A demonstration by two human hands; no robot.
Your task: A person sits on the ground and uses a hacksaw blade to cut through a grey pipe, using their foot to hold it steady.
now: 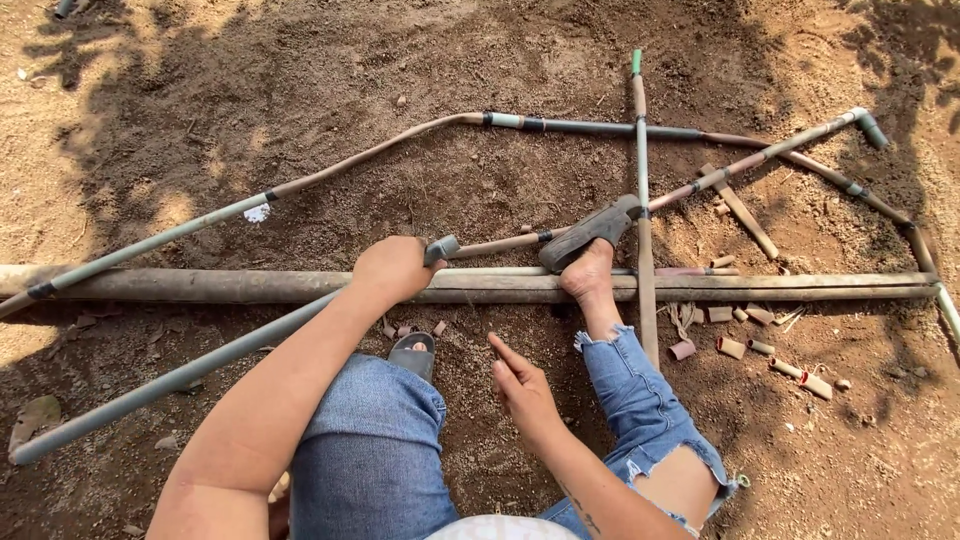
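Note:
My left hand (395,267) is closed around the end of a long grey pipe (170,383) that runs from the lower left up to a grey elbow fitting (441,248). From that fitting a brown pipe (500,243) leads on to the right. My right hand (522,385) hovers above the dirt between my knees, fingers apart and holding nothing. My right foot in a dark sandal (590,232) presses on the brown pipe where it meets a thick horizontal pole (800,287). My left foot's sandal (412,352) shows below the pole.
Several joined pipes lie on the bare soil: a long bent line (380,150) across the top, an upright pipe (642,200) with a green tip, and a slanted pipe (770,153) at the right. Several short cut pipe pieces (745,347) lie scattered at the right.

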